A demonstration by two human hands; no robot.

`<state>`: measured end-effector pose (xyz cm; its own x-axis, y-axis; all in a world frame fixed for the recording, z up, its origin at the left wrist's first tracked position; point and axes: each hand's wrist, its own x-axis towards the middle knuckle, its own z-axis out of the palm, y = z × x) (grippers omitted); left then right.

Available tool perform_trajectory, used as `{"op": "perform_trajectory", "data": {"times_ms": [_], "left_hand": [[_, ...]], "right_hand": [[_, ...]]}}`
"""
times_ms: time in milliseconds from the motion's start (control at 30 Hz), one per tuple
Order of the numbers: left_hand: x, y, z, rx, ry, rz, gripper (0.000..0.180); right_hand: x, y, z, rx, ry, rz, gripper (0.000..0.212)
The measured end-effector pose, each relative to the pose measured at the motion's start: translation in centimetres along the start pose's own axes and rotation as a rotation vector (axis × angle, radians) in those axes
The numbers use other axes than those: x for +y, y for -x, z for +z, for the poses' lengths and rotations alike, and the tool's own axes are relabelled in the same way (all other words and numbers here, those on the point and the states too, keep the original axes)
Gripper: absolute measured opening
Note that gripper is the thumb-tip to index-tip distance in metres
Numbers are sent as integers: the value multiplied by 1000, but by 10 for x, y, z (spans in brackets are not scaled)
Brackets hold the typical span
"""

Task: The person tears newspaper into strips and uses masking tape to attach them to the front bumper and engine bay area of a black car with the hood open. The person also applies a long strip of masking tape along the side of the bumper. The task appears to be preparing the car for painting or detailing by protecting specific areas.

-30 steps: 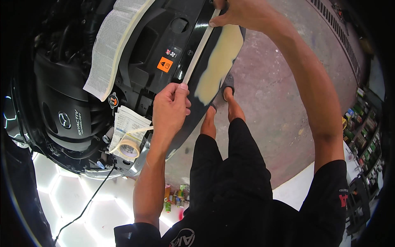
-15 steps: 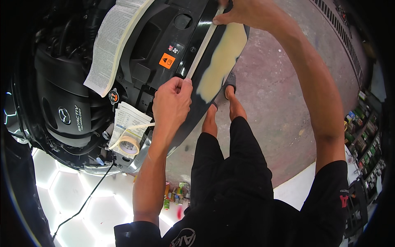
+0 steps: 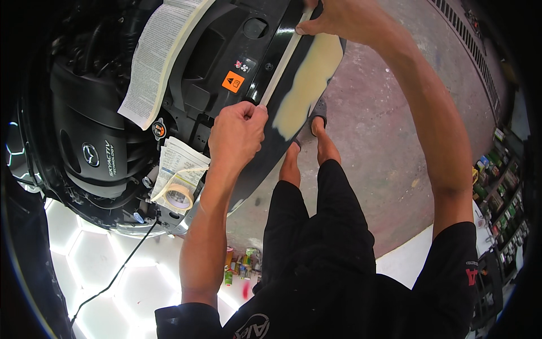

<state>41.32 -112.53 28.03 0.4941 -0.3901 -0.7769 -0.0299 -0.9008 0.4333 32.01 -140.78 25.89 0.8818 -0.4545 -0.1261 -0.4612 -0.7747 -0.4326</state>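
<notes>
A strip of masking tape [image 3: 282, 63] runs straight along the black front edge of a car, between my two hands. My left hand [image 3: 237, 133] pinches the near end of the strip. Toward the top edge, my right hand [image 3: 339, 20] has its thumb at the far end; its other fingers are partly cut off by the picture's edge. Right beside the strip, the dark grey bumper [image 3: 257, 161] carries a smooth pale yellow patch [image 3: 310, 82]. Left of my left forearm, a masking tape roll [image 3: 176, 198] rests on folded printed paper [image 3: 176, 161], with some tape trailing loose.
A long newspaper sheet [image 3: 158, 62] with a taped edge drapes over the engine bay, next to the black engine cover [image 3: 87, 147]. A thin black rod [image 3: 116, 277] rises at lower left. Shelves of bottles [image 3: 502, 192] stand right, beyond the concrete floor [image 3: 384, 141].
The car and papers sit slightly farther right in the picture. Both hands keep their hold along the tape strip with hardly any movement.
</notes>
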Motion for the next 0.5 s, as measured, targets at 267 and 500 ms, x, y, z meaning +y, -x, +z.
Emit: {"op": "perform_trajectory", "data": {"times_ms": [267,500], "left_hand": [[7,0,-3,-78,-64,-43,38],[2,-18,-5,-129,-62,-54,29]], "right_hand": [[-29,35,3,87,115,-17,34],[-75,73,56,180,127,33,43]]}}
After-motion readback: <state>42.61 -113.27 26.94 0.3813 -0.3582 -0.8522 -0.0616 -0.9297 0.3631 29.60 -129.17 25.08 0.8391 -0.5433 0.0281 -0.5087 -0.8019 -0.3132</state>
